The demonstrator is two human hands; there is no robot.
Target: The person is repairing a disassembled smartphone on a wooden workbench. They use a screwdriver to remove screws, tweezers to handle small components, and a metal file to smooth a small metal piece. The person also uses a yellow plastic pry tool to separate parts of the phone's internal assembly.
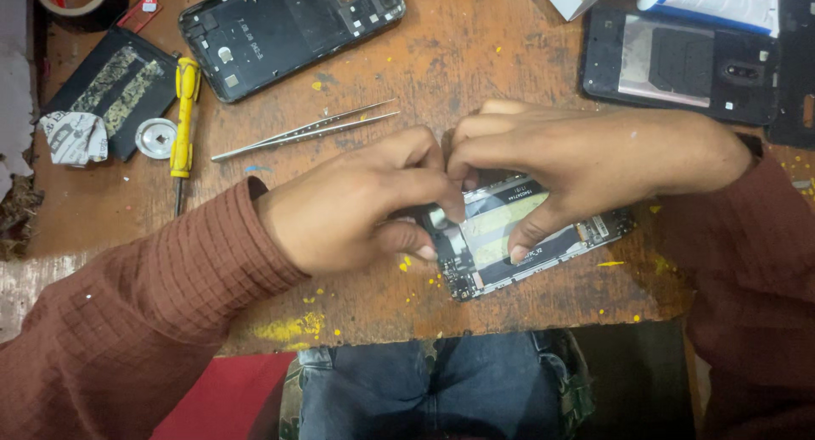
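Note:
An opened phone (509, 249) with its circuit board and yellowish inner plate showing lies near the front edge of a worn wooden table (475, 58). My left hand (356, 206) grips its left end, fingers curled over the top corner. My right hand (577, 155) covers its upper side, with the thumb pressed on the inner plate and the fingertips meeting those of my left hand. What sits under the touching fingertips is hidden.
Metal tweezers (306, 130) lie just behind my left hand. A yellow screwdriver (182, 109), a small round metal tin (155, 138), a crumpled paper (75, 138) and a dark battery (110, 87) sit at the left. Two phone back shells (289, 28) (679, 62) lie at the back.

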